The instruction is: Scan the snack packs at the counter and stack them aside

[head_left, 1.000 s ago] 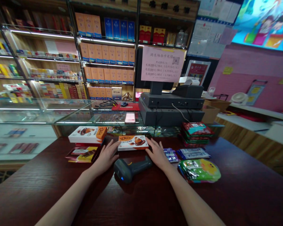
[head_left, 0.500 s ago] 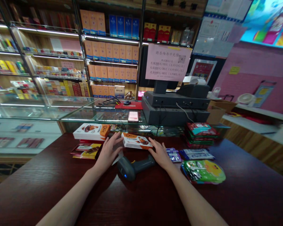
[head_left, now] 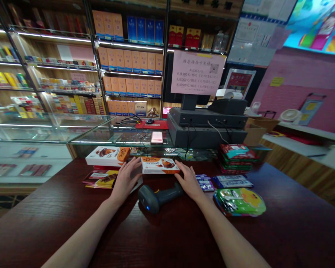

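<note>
A white and orange Dove chocolate box (head_left: 159, 166) lies between my two hands on the dark wooden table. At its left end is my left hand (head_left: 127, 178), fingers stretched and a little apart, seemingly at the edge of the box. My right hand (head_left: 188, 179) touches the right end with its fingertips, fingers spread. Neither hand is wrapped round the box. Just in front rests a dark barcode scanner (head_left: 159, 197) with a blue light, its handle toward my right hand. Another Dove box (head_left: 107, 155) sits left of my left hand, behind yellow and red chocolate packets (head_left: 102, 179).
Right of my right hand lie purple packets (head_left: 205, 183), a blue-white packet (head_left: 233, 181) and a green toy-like package (head_left: 240, 201). Behind them is a stack of red and green packets (head_left: 236, 158). A cash register (head_left: 208, 128) stands on the glass counter (head_left: 114, 137) beyond.
The Dove box between my hands has shifted slightly left and turned from a slant to nearly straight. My left hand has moved a little left; the scanner stays in place.
</note>
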Demonstrator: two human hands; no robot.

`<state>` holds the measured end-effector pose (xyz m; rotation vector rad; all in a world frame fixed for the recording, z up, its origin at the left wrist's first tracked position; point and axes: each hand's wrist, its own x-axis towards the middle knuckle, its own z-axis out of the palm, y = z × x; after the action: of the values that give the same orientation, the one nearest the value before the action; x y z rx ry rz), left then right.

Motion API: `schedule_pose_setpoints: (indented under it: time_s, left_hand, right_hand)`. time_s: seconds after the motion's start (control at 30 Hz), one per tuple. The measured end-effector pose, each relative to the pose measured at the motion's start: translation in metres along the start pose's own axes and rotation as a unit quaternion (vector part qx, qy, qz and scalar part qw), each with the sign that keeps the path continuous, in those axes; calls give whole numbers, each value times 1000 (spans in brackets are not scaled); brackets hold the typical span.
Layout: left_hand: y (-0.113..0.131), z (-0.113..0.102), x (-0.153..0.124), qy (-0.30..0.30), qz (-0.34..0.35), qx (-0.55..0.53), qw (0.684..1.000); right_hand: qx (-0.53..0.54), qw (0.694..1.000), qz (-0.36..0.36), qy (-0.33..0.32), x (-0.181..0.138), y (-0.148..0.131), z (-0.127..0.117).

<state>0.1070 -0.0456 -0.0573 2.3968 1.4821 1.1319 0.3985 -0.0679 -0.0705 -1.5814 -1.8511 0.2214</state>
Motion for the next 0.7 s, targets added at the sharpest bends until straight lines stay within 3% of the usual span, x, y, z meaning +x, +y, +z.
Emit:
schedule_pose_setpoints:
  time_s: [0.27,0.7]
  left_hand:
    - [5,-3,0,7,29,11,999]
    - [-2,-1,-3,11,36,26,999]
  right_hand:
    - [43,993,-48,101,0,-4,-4]
    - [3,984,-125,126,-4,-3,-9]
